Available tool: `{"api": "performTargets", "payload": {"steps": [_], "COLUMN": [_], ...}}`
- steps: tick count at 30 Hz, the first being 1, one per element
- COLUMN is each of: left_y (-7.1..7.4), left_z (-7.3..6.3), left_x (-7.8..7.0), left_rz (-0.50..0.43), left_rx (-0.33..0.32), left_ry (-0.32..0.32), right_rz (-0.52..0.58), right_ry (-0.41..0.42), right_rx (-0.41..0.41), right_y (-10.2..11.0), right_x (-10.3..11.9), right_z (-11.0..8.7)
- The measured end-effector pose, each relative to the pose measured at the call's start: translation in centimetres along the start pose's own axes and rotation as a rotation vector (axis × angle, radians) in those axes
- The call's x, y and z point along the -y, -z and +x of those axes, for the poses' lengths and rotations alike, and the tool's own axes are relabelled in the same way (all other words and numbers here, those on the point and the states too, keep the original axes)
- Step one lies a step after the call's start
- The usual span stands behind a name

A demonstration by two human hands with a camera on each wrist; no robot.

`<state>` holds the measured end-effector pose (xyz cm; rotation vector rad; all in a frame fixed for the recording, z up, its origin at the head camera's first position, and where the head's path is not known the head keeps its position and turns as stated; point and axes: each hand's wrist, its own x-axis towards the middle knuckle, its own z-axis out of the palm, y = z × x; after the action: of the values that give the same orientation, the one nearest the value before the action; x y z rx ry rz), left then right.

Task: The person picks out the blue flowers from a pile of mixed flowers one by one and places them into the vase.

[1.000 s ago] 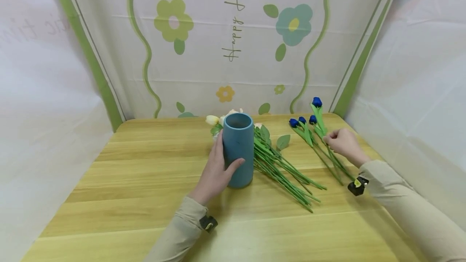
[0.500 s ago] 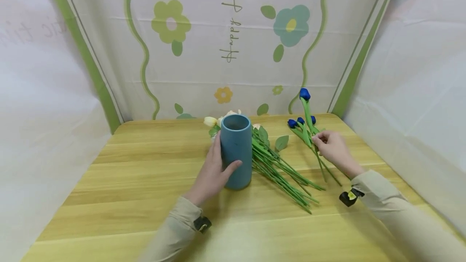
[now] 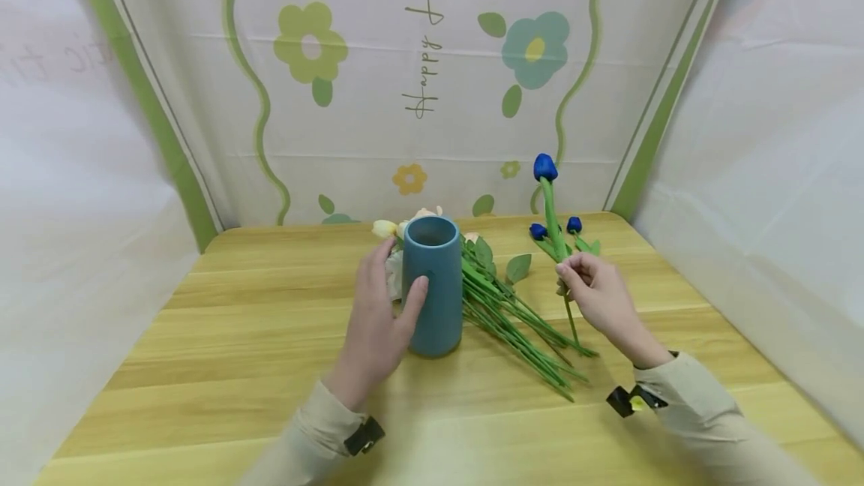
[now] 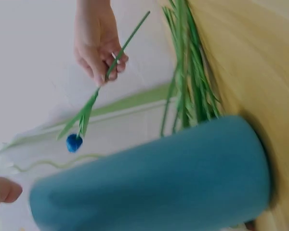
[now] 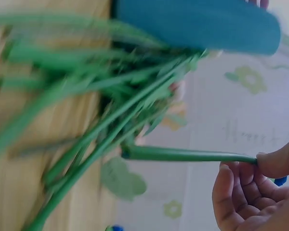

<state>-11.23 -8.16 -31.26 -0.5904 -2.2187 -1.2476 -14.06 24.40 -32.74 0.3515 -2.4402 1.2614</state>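
Note:
A blue cylindrical vase [image 3: 434, 306] stands upright on the wooden table. Beside its left wall is my left hand [image 3: 373, 325], fingers spread and fairly straight; in the left wrist view the thumb [image 4: 8, 190] shows apart from the vase [image 4: 154, 185]. My right hand [image 3: 603, 304] pinches the green stem of a blue tulip [image 3: 544, 168] between thumb and fingertips. The tulip stands nearly upright, bloom on top, to the right of the vase. In the right wrist view the stem's lower end [image 5: 183, 154] sticks out from the pinch.
A bundle of green stems [image 3: 520, 332] lies right of the vase, with pale blooms [image 3: 385, 229] partly hidden behind it. More blue tulips [image 3: 574, 224] lie at the back right of the table [image 3: 256, 336]. White printed cloth [image 3: 378, 118] encloses the back and sides.
My right hand has lifted the blue tulip off the table and moved left toward the vase, the stem becoming more upright. My left hand has loosened from the vase and shifted left.

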Motion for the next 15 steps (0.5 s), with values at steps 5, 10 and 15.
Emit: {"api": "performTargets", "payload": {"steps": [5,10,15], "left_y": [-0.1,-0.4,-1.1], "left_z": [-0.9,-2.1,-2.8], "left_x": [-1.5,-3.1,-4.0], "left_rz": [-0.044,-0.097,-0.168], "left_rx": [-0.081,-0.032,0.012], "left_ry": [-0.168,-0.16,-0.059], "right_rz": [0.036,0.095,0.144], "right_ry": [0.047,0.073,0.116], "right_rx": [-0.005,0.008,0.037], "right_y": [-0.9,-1.8,-2.7], "right_x": [2.3,4.9,7.2], "right_z": [-1.6,-3.2,-4.1]}}
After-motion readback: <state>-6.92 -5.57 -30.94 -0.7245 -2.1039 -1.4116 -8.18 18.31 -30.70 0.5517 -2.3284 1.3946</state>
